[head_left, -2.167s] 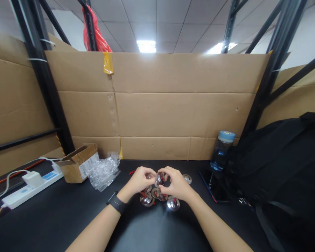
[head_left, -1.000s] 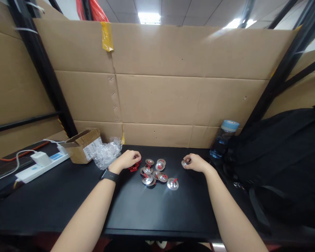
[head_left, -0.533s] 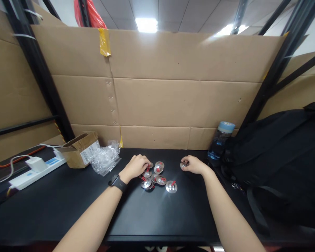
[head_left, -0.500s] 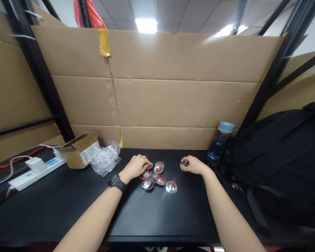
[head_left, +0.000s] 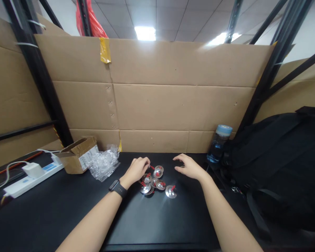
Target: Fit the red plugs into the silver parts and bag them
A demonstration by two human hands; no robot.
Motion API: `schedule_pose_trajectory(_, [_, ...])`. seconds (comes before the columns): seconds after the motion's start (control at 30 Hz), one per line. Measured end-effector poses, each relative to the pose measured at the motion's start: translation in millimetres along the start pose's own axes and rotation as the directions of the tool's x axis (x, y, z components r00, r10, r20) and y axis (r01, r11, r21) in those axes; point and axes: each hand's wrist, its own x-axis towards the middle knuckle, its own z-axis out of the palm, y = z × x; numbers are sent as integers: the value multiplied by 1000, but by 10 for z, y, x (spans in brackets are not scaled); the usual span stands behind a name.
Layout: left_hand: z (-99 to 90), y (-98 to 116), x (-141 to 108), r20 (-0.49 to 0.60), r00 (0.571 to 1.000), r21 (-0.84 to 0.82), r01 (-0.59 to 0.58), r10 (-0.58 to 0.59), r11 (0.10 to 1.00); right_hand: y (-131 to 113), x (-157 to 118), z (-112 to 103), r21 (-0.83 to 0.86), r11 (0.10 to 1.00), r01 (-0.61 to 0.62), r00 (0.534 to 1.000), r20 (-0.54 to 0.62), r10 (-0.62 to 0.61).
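Note:
Several small silver finger cymbals (head_left: 161,185) with red loops lie in a loose cluster on the black tabletop (head_left: 157,224). My left hand (head_left: 138,169), with a dark watch (head_left: 117,188) on its wrist, is at the cluster's back left. Its fingers are closed on the edge of one finger cymbal (head_left: 149,166), mostly hidden by the hand. To the right of the cluster, my right hand (head_left: 189,167) is open, thumb and fingers apart. Beneath it a sliver of another finger cymbal (head_left: 182,167) shows on the table. One more cymbal (head_left: 170,191) lies at the cluster's front right.
An opened cardboard box (head_left: 78,155), crumpled clear plastic wrap (head_left: 105,163) and a white power strip (head_left: 34,178) are at the left. A water bottle (head_left: 218,145) and a black backpack (head_left: 280,164) stand at the right. A cardboard wall (head_left: 152,105) closes the back.
My right hand has opened and let go of its finger cymbal, which stays under it. My left hand has drawn slightly left. The view has tilted up a little.

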Motion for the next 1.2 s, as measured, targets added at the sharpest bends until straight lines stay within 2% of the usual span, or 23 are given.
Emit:
schedule_pose_trajectory(0.17, [-16,133,-17,-36,999,-335,-23,11,942,-504,33,303,183,968,169,984,-81,-156])
schedule_pose_trajectory(0.27, [3,232,-29,-24,999,-430,-37,30,902,-666,44,500,227,954,195,977,-126,-169])
schedule_pose_trajectory(0.37, [44,294,-40,-5,1000,-464,-30,31,885,-729,46,595,259,942,213,974,-137,-183])
schedule_pose_trajectory(0.47, [103,300,-48,4,999,-411,-44,50,911,-754,43,601,263,938,227,969,-153,-192])
schedule_pose_trajectory(0.67, [194,286,-53,-6,998,-151,-67,67,986,-760,47,578,222,948,228,965,-182,-189])
schedule_pose_trajectory(0.9, [59,285,-18,25,994,-31,-106,107,994,-744,43,556,172,971,164,975,-181,-132])
schedule_pose_trajectory(0.97, [-32,200,-1,25,997,-8,-79,79,997,-702,52,523,169,975,145,977,-182,-114])
schedule_pose_trajectory(1.03, [-142,53,11,29,1000,23,-4,3,1000,-625,65,460,150,983,109,979,-188,-80])
schedule_pose_trajectory(1.1, [-254,-147,11,52,993,90,102,-107,991,-510,74,364,97,994,58,980,-194,-38])
schedule_pose_trajectory(1.2, [-376,-474,-22,51,976,134,201,-210,970,-272,71,178,-32,999,-21,970,-243,13])
